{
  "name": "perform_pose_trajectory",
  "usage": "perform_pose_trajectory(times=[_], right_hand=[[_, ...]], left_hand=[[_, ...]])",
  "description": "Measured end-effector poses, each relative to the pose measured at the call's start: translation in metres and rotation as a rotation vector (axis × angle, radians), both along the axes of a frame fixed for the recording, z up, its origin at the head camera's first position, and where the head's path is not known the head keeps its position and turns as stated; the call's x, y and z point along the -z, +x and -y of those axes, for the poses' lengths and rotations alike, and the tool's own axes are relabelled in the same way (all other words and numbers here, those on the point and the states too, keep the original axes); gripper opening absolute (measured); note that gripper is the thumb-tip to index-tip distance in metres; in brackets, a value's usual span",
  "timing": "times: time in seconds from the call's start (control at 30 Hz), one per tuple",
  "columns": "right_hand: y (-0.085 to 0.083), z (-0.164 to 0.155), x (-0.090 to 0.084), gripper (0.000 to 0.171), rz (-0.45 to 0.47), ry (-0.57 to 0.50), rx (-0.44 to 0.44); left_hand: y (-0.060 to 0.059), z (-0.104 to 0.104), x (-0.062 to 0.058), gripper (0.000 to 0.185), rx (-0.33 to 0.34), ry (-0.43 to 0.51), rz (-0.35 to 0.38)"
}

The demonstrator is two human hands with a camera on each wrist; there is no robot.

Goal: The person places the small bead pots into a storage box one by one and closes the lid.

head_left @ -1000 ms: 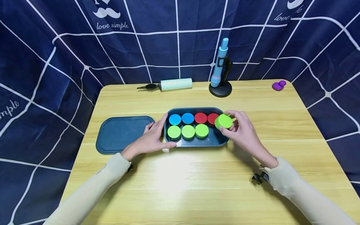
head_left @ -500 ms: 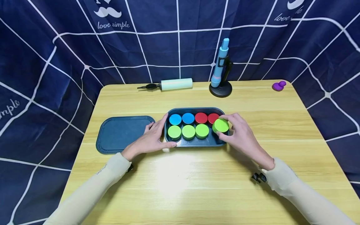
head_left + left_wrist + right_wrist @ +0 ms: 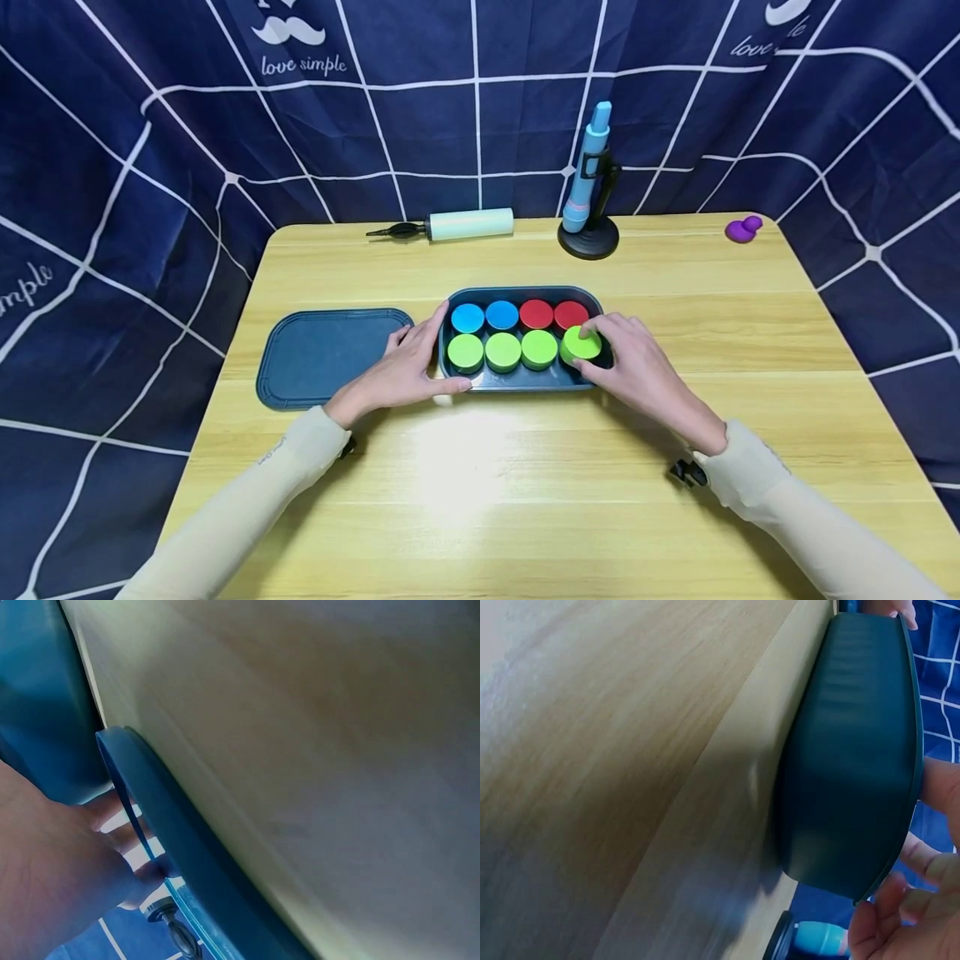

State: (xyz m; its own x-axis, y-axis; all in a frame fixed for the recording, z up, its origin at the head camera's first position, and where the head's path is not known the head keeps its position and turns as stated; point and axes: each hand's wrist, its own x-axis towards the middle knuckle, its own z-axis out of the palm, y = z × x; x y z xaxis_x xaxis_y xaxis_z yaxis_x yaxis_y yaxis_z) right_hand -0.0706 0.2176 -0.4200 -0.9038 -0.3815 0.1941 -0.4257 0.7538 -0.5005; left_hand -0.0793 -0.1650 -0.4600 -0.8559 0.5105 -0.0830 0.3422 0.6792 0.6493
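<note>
A dark blue oblong box (image 3: 517,382) holds two rows of thick round discs. At the far side lie two blue discs (image 3: 484,317) and two red discs (image 3: 553,314); along the near side stand three light green discs (image 3: 502,352). My right hand (image 3: 641,375) holds another light green disc (image 3: 576,347) at the row's right end, thumb on its near side and a finger over its top. The right wrist view hides that disc behind the box wall (image 3: 847,765). My left hand (image 3: 397,371) grips the box's left end, thumb along the near rim and index finger by the far corner.
Left of the box lies a flat dark blue lid (image 3: 326,358), partly behind my left hand. A white hand pump (image 3: 468,225), a light blue microphone-like object (image 3: 583,187) on a black stand (image 3: 588,240) and a purple duck-like figure (image 3: 742,229) stand along the back edge.
The right hand has brought the green disc left and toward me, from over the box's right end into the near row. The left hand has stayed on the box.
</note>
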Motion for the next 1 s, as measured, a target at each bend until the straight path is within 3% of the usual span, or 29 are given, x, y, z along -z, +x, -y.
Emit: perform_pose_trajectory(times=[0.37,0.73,1.0], right_hand=[[-0.0014,0.0037,-0.0043,0.031,0.053,0.071,0.03],[-0.0037,0.0079,-0.008,0.032,0.049,0.169,0.034],[-0.0046,0.0069,-0.0085,0.032,0.053,0.18,0.017]], left_hand=[[0.0006,-0.0005,-0.0013,0.129,0.003,0.001,0.01],[0.0008,-0.0018,-0.0027,0.128,0.003,-0.006,0.014],[0.001,-0.0016,-0.0045,0.129,0.01,-0.021,0.004]])
